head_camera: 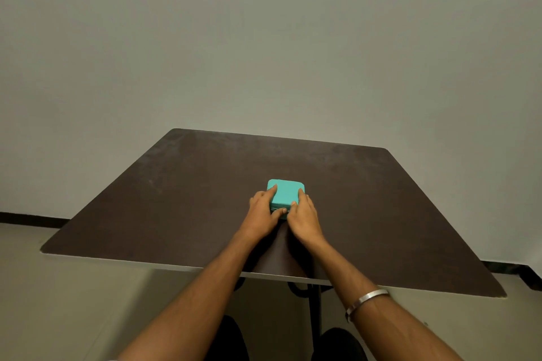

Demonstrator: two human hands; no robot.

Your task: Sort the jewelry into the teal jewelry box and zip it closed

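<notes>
Teal jewelry box sits lid-down at bench centre, left hand clasping its 9 o'clock side, right hand its 3 o'clock side, thumbs at the near zip seam, apparently steadying it.

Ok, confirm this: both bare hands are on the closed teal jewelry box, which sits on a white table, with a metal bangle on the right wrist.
One detail is wrong: the table is dark brown, not white, as the head view shows. The rest holds: the left hand and right hand are on the closed teal jewelry box, with the metal bangle on the right wrist.
</notes>
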